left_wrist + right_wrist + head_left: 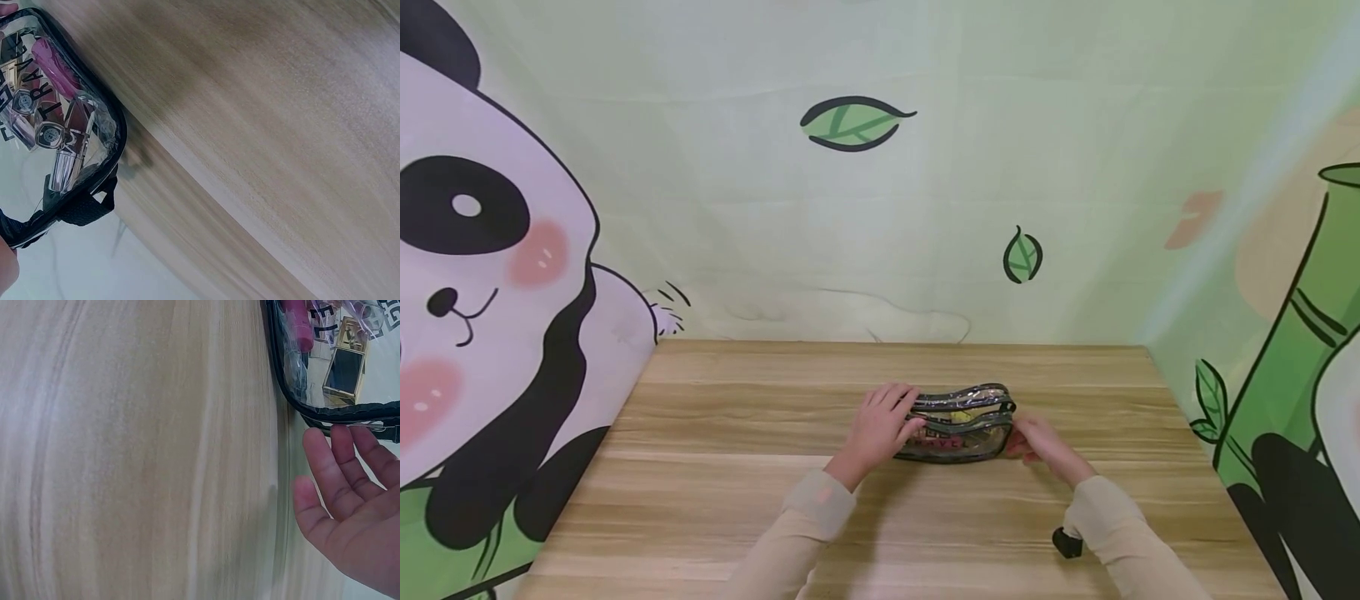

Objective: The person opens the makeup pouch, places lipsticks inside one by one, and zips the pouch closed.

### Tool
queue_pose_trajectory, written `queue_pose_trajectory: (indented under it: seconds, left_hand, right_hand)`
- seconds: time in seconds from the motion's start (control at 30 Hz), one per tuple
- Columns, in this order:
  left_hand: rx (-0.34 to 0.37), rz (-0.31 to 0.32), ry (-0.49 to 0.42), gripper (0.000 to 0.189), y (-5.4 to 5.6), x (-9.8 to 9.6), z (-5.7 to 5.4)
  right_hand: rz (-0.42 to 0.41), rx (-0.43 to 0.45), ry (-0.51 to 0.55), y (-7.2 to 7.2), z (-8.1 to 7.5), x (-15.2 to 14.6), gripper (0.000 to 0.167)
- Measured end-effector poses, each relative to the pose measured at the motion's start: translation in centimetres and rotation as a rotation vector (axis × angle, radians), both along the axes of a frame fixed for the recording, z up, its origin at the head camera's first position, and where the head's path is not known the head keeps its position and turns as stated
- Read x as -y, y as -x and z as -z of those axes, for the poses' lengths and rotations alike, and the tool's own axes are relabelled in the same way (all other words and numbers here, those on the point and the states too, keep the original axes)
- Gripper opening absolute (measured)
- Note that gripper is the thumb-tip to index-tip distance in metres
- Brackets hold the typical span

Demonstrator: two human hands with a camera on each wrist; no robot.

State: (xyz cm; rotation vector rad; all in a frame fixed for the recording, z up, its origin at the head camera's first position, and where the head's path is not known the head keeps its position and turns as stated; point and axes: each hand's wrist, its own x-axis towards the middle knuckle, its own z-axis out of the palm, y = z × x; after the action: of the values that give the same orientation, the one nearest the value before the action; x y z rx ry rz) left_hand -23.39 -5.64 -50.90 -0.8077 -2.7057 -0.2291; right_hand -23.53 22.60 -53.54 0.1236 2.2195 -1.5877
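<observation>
A clear travel pouch (955,442) with black piping stands on the table, lettering on its front. Through its plastic, lipstick-like tubes (67,164), a pink item (55,67) and a gold-and-black case (345,372) are visible. My left hand (880,425) holds the pouch's left end, thumb in front and fingers over the top. Only a sliver of a hand shows in the left wrist view. At the pouch's right end is my right hand (1033,442), its fingertips against the black edge; in the right wrist view the fingers (331,478) are spread and slightly bent.
The wooden table (715,483) extends around the pouch, its far edge against a pale green cloth backdrop (737,208) printed with a panda, leaves and bamboo. A small black object (1067,542) is by the right sleeve cuff.
</observation>
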Motion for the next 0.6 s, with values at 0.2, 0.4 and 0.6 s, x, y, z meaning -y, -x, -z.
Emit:
queue_pose_trajectory:
  seconds: [0.2,0.4,0.6]
  left_hand:
    - [0.011,0.004,-0.004,0.05,0.0,0.1,0.0]
    - [0.011,0.014,0.003,0.049,0.0,0.0,-0.2]
    - [0.009,0.021,0.004,0.048,-0.2,0.1,-0.3]
  right_hand:
    - [-0.037,0.035,0.068,0.0,0.8,-0.4,0.032]
    - [0.027,0.143,0.232,-0.1,1.2,-0.3,0.027]
    - [0.065,0.205,0.366,-0.7,0.4,0.2,0.029]
